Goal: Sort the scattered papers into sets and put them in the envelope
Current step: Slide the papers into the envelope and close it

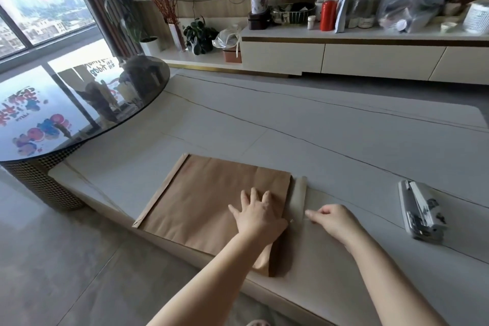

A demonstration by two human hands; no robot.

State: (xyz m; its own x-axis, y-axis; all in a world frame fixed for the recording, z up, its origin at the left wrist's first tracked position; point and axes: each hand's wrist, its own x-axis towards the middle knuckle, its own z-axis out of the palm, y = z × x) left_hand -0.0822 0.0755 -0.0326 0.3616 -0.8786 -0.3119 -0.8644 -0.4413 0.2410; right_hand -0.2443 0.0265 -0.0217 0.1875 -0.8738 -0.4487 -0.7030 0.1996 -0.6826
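Flat, left hand (pixel 258 216) on envelope (pixel 211 201) — right hand (pixel 334 219) loosely curled beside.

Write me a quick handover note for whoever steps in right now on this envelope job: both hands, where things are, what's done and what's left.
Left hand: flat, fingers spread, pressing down on the brown envelope near its right end.
Right hand: fingers curled at the envelope's pale flap, seemingly pinching something thin; what it is cannot be made out.
Envelope lies flat on the low light table, front corner overhanging the edge. Stapler lies to the right, untouched.
Done: no loose papers visible on the table, so they are probably inside already.
Left: likely close and secure the flap.
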